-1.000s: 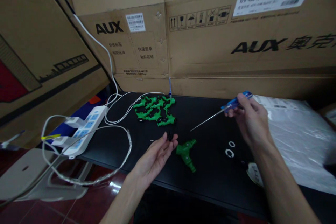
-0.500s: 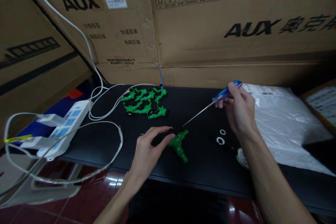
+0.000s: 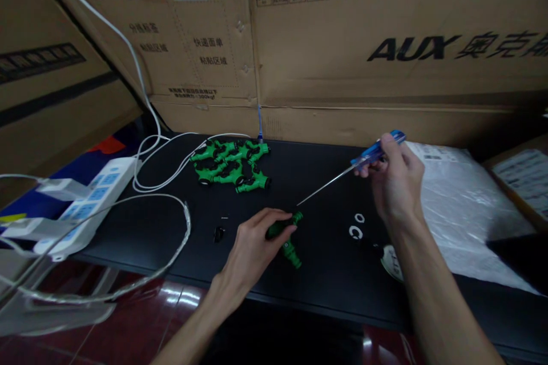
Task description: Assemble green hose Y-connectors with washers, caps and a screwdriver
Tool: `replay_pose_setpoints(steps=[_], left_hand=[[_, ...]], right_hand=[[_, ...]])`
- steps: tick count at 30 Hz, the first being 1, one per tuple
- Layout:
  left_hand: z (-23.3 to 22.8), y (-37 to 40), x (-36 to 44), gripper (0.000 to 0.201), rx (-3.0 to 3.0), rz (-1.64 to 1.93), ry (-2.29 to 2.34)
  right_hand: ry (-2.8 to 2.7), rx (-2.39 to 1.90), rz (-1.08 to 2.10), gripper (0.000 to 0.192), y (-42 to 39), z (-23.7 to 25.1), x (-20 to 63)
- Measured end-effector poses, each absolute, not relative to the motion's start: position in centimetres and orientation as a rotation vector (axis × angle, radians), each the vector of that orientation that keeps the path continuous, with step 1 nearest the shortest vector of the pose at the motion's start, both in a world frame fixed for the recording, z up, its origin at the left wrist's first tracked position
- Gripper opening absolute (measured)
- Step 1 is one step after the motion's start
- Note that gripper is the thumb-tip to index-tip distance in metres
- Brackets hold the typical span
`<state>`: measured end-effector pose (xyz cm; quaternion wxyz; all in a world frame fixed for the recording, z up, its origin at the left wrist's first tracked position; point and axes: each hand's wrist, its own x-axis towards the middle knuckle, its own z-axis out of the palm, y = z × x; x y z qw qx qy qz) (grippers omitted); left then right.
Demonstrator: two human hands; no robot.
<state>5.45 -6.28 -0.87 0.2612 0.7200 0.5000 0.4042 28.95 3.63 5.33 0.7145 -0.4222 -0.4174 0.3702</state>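
My left hand (image 3: 259,239) has its thumb and fingers closed around a green Y-shaped hose connector (image 3: 291,254) on the black table. The hand hides part of the connector's middle. A blue-handled screwdriver (image 3: 327,183) is in my right hand (image 3: 396,182), its thin shaft slanting down to the left. The screwdriver's tip hangs just above the connector's upper arm, apart from it. Left of my left hand lie a small black part (image 3: 218,234) and a thin metal pin (image 3: 224,217). Two white rings (image 3: 355,232) rest between the connector and my right forearm.
Several green connectors with black fittings (image 3: 231,168) are grouped at the back of the table. A white power strip (image 3: 92,205) with cables stands at left. Bubble wrap (image 3: 454,211) covers the right side. Large cardboard boxes (image 3: 317,74) wall off the back.
My left fingers have moved from beside the connector to around it. The small black part now shows on the table at left. The screwdriver stays raised in my right hand.
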Motion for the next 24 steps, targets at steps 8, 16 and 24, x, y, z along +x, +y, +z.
replay_pose_setpoints(steps=[8,16,24], left_hand=[[-1.2,-5.8,5.1,0.013,1.745,1.068,1.306],[-1.0,-6.5,5.0,0.032,1.723,1.045,1.286],[0.6,-8.6,-1.1,0.020,2.143,0.915,1.973]], right_hand=[[-0.783,-0.778,0.693,0.032,3.2,6.0,28.0],[-0.955,-0.717,0.873,0.042,1.3,7.6,26.6],[-0.683,-0.814,0.986,0.042,1.9,7.4,26.5]])
